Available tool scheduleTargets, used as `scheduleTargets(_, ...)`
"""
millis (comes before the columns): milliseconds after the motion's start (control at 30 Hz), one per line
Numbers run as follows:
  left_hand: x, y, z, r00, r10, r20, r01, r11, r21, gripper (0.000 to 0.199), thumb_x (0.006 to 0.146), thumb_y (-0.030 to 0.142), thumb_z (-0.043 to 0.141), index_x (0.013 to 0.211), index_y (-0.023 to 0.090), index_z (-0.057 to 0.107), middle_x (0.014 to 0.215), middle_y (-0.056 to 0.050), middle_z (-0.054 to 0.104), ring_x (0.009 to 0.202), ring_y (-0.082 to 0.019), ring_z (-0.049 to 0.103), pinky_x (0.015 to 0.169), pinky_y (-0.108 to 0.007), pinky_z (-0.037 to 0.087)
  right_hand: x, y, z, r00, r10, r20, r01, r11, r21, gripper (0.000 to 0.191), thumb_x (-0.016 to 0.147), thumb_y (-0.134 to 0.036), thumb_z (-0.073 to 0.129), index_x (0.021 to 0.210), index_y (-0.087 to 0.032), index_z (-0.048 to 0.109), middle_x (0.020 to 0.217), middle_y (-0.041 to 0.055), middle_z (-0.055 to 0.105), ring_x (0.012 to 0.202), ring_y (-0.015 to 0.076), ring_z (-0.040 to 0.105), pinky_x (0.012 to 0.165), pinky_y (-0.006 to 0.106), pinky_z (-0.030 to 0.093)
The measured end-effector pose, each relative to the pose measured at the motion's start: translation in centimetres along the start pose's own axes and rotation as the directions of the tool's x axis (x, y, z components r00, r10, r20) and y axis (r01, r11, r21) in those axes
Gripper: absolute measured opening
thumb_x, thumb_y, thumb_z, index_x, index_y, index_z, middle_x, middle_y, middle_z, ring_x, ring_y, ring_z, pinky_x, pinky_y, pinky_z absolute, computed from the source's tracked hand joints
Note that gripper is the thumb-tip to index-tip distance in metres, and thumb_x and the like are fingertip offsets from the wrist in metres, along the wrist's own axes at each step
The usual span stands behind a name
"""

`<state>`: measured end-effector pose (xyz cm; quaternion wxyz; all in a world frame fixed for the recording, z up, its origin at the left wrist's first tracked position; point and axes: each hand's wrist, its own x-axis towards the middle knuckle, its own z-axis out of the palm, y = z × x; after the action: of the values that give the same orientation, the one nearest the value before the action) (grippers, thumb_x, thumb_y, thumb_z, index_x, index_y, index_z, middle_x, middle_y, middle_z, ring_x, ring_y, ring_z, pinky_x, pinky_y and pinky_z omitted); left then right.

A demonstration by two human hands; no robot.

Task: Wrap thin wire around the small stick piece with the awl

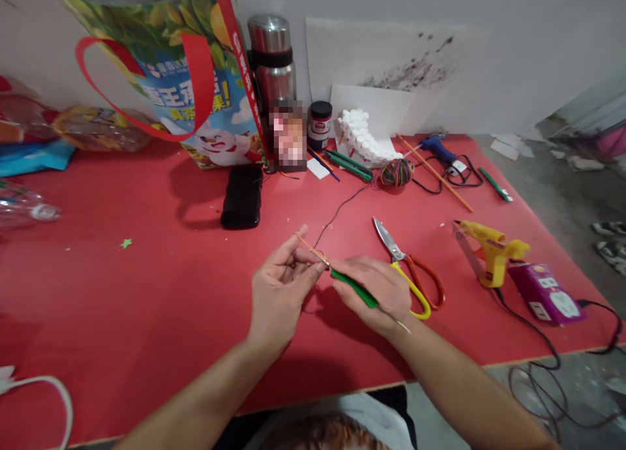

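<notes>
Over the middle of the red table, my right hand [374, 290] is closed around the green handle of a crochet hook [355, 287]. Its thin metal end sticks out past my wrist, and its tip points left toward my other hand. My left hand [281, 287] pinches yarn [307, 244] at that tip, with an orange stretch running up over the fingers. Any stitches there are too small to make out. A dark strand leads from my left hand back to a multicoloured yarn ball [396, 173]. Scissors [405, 261] with red and yellow handles lie spread just right of my right hand.
A yellow glue gun [493, 248] rests near a purple box [546, 293] at the right, its cord trailing off the edge. Behind are a black phone [242, 197], a large shopping bag [180, 78], a steel flask [272, 59], a green cutter [349, 165] and a blue glue gun [439, 149].
</notes>
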<state>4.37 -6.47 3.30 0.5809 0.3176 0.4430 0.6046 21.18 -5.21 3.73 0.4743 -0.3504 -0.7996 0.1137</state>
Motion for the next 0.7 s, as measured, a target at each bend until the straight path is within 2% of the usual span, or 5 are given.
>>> scheduleTargets(167,-0.2,0.2,-0.1,1.000,-0.017,-0.027,0.019,0.997,0.069,0.063,0.079,0.018,0.086,0.139,0.025,0.067,0.085,0.002,0.071,0.078,-0.008,0.066,0.079,-0.018,0.055,0.0,-0.1,0.1,0.994,-0.094,-0.047,0.090,0.992,-0.087,0.026,0.093,-0.019,0.071,0.119,-0.019,0.072,0.098,0.0092,0.082,0.084,0.0173,0.078,0.079,0.027,0.065)
scheduleTargets(300,0.0,0.8,0.1,0.996,-0.089,-0.002,0.089,0.996,-0.026,0.061,0.076,0.017,0.088,0.134,0.024,0.071,0.084,0.001,0.072,0.077,-0.009,0.067,0.079,-0.019,0.056,-0.2,-0.5,0.4,0.991,0.133,-0.017,-0.131,0.986,0.104,0.021,0.097,-0.013,0.063,0.112,-0.022,0.074,0.090,0.0044,0.082,0.076,0.0146,0.078,0.075,0.026,0.065)
scheduleTargets(467,0.6,1.2,0.1,0.969,-0.243,0.034,0.245,0.952,-0.182,0.055,0.070,0.013,0.089,0.123,0.020,0.076,0.083,0.000,0.073,0.074,-0.008,0.068,0.074,-0.016,0.055,-0.6,0.2,1.0,0.845,0.512,0.157,-0.482,0.600,0.638,0.015,0.100,-0.024,0.063,0.109,-0.023,0.076,0.080,0.0002,0.078,0.054,0.0099,0.070,0.056,0.022,0.060)
scheduleTargets(567,0.7,1.2,-0.1,0.961,-0.272,0.055,0.277,0.941,-0.194,0.055,0.072,0.013,0.088,0.125,0.019,0.076,0.090,-0.002,0.074,0.079,-0.009,0.069,0.075,-0.016,0.055,-0.7,0.7,1.2,0.796,0.556,0.241,-0.519,0.421,0.744,0.013,0.099,-0.026,0.066,0.106,-0.023,0.077,0.080,0.0015,0.078,0.054,0.0111,0.069,0.057,0.026,0.061)
scheduleTargets(700,0.8,1.3,-0.2,0.962,-0.265,0.064,0.272,0.943,-0.190,0.054,0.072,0.013,0.088,0.124,0.020,0.076,0.087,-0.001,0.073,0.076,-0.008,0.068,0.075,-0.016,0.055,-0.7,0.9,1.3,0.778,0.554,0.297,-0.537,0.339,0.773,0.014,0.098,-0.027,0.068,0.107,-0.021,0.078,0.082,0.0031,0.079,0.056,0.0115,0.069,0.058,0.027,0.061)
